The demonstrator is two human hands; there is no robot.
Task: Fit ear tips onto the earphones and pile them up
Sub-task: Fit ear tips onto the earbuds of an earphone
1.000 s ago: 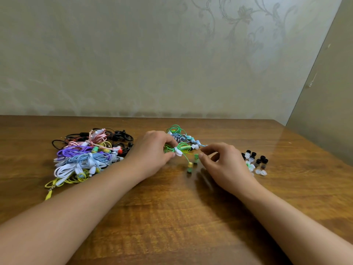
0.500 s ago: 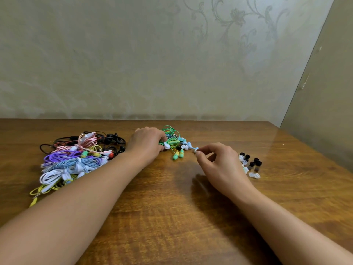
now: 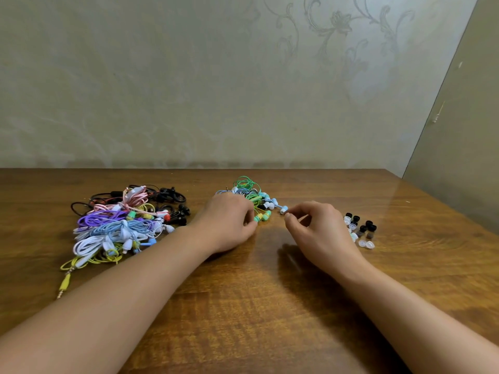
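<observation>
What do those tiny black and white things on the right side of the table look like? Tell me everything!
The ear tips are a small loose cluster of little rounded caps, some black, some clear or whitish, soft and rubbery by their look. They lie on the bare wooden table, just beyond the right hand, which does not touch them. None is fitted to an earphone.

Large pile of coloured earphones left, small green-blue bundle centre, loose ear tips right

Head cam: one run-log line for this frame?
left hand on small earphone bundle | right hand pinching blue earbud | ear tips untouched
</observation>
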